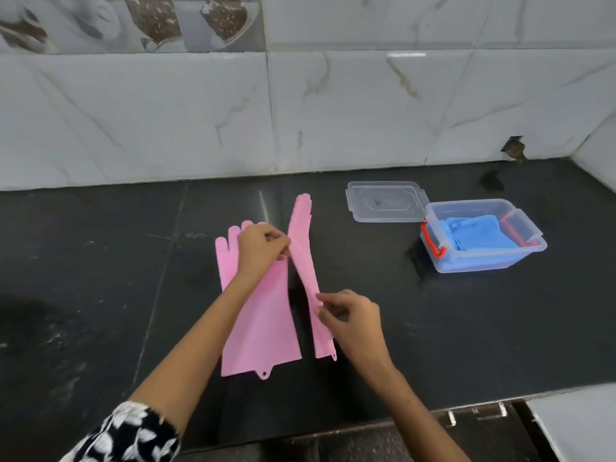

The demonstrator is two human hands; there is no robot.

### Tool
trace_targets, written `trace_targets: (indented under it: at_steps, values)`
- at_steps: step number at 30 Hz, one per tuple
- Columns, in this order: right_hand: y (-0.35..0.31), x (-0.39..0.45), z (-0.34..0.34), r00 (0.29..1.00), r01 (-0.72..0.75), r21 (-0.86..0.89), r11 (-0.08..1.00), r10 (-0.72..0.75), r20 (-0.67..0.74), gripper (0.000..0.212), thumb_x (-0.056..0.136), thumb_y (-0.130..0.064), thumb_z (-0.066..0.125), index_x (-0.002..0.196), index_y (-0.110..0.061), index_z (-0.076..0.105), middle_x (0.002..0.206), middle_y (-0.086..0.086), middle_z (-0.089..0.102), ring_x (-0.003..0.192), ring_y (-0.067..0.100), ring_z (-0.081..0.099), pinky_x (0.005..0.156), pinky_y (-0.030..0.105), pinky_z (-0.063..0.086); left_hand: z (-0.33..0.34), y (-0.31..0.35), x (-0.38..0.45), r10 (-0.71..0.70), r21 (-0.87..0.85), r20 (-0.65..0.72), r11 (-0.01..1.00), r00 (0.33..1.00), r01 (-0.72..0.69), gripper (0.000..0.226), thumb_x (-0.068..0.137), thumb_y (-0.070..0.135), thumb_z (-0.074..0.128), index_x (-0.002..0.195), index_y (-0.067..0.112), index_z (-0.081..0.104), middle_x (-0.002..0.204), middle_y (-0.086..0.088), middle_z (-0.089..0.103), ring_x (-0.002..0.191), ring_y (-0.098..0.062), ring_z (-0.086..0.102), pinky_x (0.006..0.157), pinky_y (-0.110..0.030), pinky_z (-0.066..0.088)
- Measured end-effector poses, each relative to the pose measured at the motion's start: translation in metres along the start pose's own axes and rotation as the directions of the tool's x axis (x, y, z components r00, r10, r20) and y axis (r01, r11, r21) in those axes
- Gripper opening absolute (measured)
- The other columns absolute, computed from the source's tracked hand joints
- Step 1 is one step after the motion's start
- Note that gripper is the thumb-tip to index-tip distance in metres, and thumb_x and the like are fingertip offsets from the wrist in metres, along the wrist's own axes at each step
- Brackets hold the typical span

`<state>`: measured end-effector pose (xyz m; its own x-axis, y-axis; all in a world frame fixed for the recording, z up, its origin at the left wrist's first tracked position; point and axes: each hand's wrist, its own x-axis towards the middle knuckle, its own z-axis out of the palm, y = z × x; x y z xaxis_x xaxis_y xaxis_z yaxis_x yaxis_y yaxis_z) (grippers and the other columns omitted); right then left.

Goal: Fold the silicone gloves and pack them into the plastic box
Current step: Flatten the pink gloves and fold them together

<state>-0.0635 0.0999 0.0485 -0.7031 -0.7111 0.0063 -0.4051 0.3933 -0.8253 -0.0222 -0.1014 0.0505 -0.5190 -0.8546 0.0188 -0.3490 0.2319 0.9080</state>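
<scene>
Two pink silicone gloves lie on the black counter. The left pink glove [263, 323] lies flat, fingers pointing away from me. The right pink glove [305, 248] is folded lengthwise into a narrow strip. My left hand [261, 250] pinches this strip near its middle, resting over the flat glove's palm. My right hand [353, 320] pinches the strip lower down, near the cuff. The clear plastic box [520, 253] with orange latches stands at the right, open, holding folded blue gloves [476, 236].
The box's clear lid [386, 201] lies flat just left of the box. A marble-tiled wall [300, 111] runs behind the counter. The counter's front edge [466, 406] is near me, with a white surface [580, 425] at bottom right.
</scene>
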Motion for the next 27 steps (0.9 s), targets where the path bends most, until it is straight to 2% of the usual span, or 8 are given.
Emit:
trace_targets:
  at_steps: [3,6,8,13,16,20,23,27]
  values:
    - [-0.022,-0.011,0.046,0.985,0.112,-0.116,0.987,-0.095,0.144,0.028,0.086,-0.023,0.065,0.114,-0.019,0.068,0.100,-0.003,0.066,0.077,0.005,0.062,0.079,0.016,0.050,-0.049,-0.036,-0.012,-0.071,0.033,-0.100,0.997,0.992,0.075,0.009,0.077,0.001,0.068,0.071,0.002,0.074,0.060,-0.012,0.069,0.055,-0.024,0.069,0.063,-0.030,0.058]
    - [-0.029,-0.024,0.089,0.936,0.121,-0.221,0.968,-0.037,0.351,0.036,0.090,-0.035,0.059,0.122,-0.019,0.062,0.114,-0.002,0.061,0.092,0.011,0.062,0.088,0.022,0.049,-0.074,-0.073,-0.030,-0.250,0.011,-0.118,0.967,0.961,0.253,0.010,0.080,-0.001,0.067,0.073,0.000,0.073,0.067,-0.017,0.071,0.060,-0.025,0.069,0.058,-0.029,0.060]
    - [-0.025,-0.025,0.103,0.921,0.088,-0.255,0.963,0.018,0.389,0.040,0.089,-0.040,0.058,0.122,-0.019,0.061,0.117,-0.003,0.060,0.096,0.012,0.061,0.090,0.023,0.048,-0.080,-0.087,-0.037,-0.325,-0.024,-0.093,0.946,0.941,0.324,0.009,0.082,-0.002,0.065,0.077,0.000,0.073,0.072,-0.019,0.071,0.067,-0.027,0.070,0.057,-0.029,0.061]
    - [-0.013,0.017,0.091,0.986,0.055,-0.278,0.959,-0.008,0.168,0.027,0.088,-0.040,0.059,0.106,-0.022,0.069,0.102,-0.006,0.066,0.073,0.002,0.057,0.068,0.017,0.042,-0.073,-0.087,-0.027,-0.292,-0.034,-0.151,0.956,0.944,0.290,0.015,0.078,0.010,0.075,0.063,0.011,0.072,0.062,-0.013,0.070,0.059,-0.024,0.069,0.058,-0.028,0.059]
    - [-0.010,0.063,0.082,0.999,-0.041,-0.256,0.966,0.039,-0.011,0.022,0.088,-0.031,0.061,0.096,-0.012,0.069,0.094,0.003,0.065,0.074,0.014,0.057,0.063,0.024,0.040,-0.070,-0.085,-0.017,-0.304,-0.042,-0.182,0.953,0.935,0.301,0.012,0.074,0.012,0.079,0.068,0.004,0.072,0.063,-0.013,0.070,0.062,-0.028,0.069,0.069,-0.037,0.060]
    - [-0.008,0.108,0.087,0.987,-0.158,-0.266,0.951,0.157,-0.022,0.027,0.088,-0.027,0.060,0.072,-0.007,0.050,0.075,0.006,0.055,0.067,0.024,0.051,0.048,0.025,0.031,-0.069,-0.085,-0.010,-0.311,-0.045,-0.212,0.950,0.926,0.309,0.015,0.071,0.011,0.081,0.081,0.002,0.073,0.075,-0.012,0.072,0.068,-0.026,0.070,0.073,-0.041,0.060]
    - [-0.010,0.120,0.094,0.984,-0.178,-0.221,0.959,0.176,-0.026,0.017,0.085,-0.022,0.063,0.081,-0.006,0.066,0.077,0.007,0.068,0.072,0.024,0.062,0.059,0.028,0.047,-0.067,-0.086,-0.007,-0.279,-0.009,-0.214,0.959,0.936,0.284,0.021,0.071,0.007,0.081,0.089,0.001,0.073,0.083,-0.013,0.073,0.074,-0.024,0.069,0.078,-0.037,0.058]
    - [-0.014,0.124,0.092,0.983,-0.170,-0.126,0.977,0.158,-0.096,0.012,0.079,-0.017,0.070,0.090,-0.012,0.071,0.082,0.001,0.070,0.076,0.018,0.064,0.067,0.030,0.051,-0.070,-0.084,-0.006,-0.152,0.020,-0.234,0.987,0.960,0.161,0.019,0.073,0.006,0.079,0.091,0.004,0.074,0.078,-0.006,0.072,0.071,-0.016,0.066,0.070,-0.026,0.055]
